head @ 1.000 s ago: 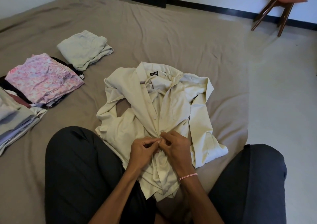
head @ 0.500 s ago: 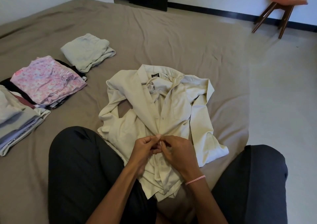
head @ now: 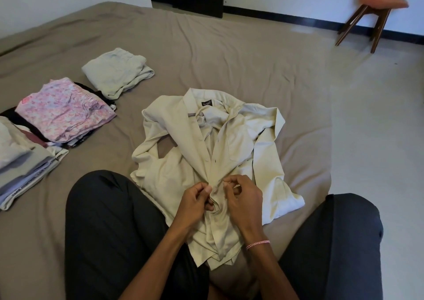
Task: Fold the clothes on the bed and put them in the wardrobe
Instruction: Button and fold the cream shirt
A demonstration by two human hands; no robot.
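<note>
A cream long-sleeved shirt [head: 206, 143] lies front up on the brown bed [head: 229, 54], between the knees of the person sitting there. Its collar points away from the person and a dark label [head: 207, 104] shows inside the neck. The front is open near the collar and drawn together lower down. One sleeve is crumpled beside the body on the left, and the other runs down the right side to a cuff near the right knee. The left hand [head: 195, 201] and the right hand [head: 243, 196] meet at the shirt's front opening, below its middle. The fingers of both are curled, each pinching an edge of the cloth, and the two hands almost touch. A red-and-white thread bracelet [head: 257, 244] circles the right wrist. Dark trousers [head: 110, 231] cover both legs. On the left part of the bed lie folded clothes: a pale beige piece [head: 114, 72] farthest away, a pink patterned piece [head: 64, 113] on top of dark items, and a stack of grey and white pieces [head: 20, 162] at the edge of the view. An orange chair with wooden legs [head: 376, 8] stands on the pale floor [head: 378, 127] beyond the bed.
</note>
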